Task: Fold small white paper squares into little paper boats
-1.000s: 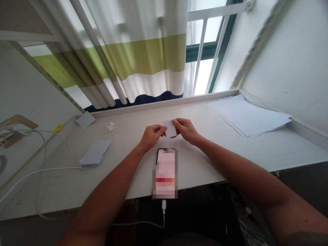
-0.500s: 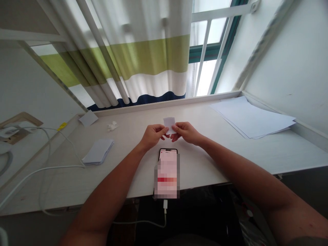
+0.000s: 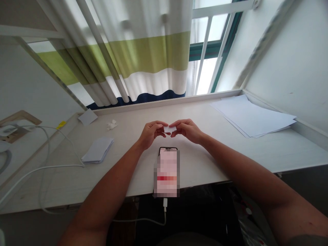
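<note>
The person at the white desk [image 3: 200, 167] has a small slip of white paper [image 3: 167, 129] pinched between both hands, held up just above the desktop. The left hand [image 3: 151, 135] and the right hand [image 3: 186, 131] are both closed on it, nearly meeting, with most of the slip hidden by the fingers.

Just below the hands lies a phone [image 3: 166, 172], its screen too blurred to read, with a white charging cable [image 3: 164, 205] running off the desk's front edge. To the left are a pile of folded paper [image 3: 98, 150], a small square of paper [image 3: 87, 117], a crumpled white scrap [image 3: 111, 125], and a yellow tag [image 3: 60, 125] with nothing legible on it. A loose stack of paper sheets [image 3: 251, 116] sits on the right. Behind the desk, a white, green and navy striped curtain [image 3: 143, 58] hangs beside a green-framed window [image 3: 207, 71].
</note>
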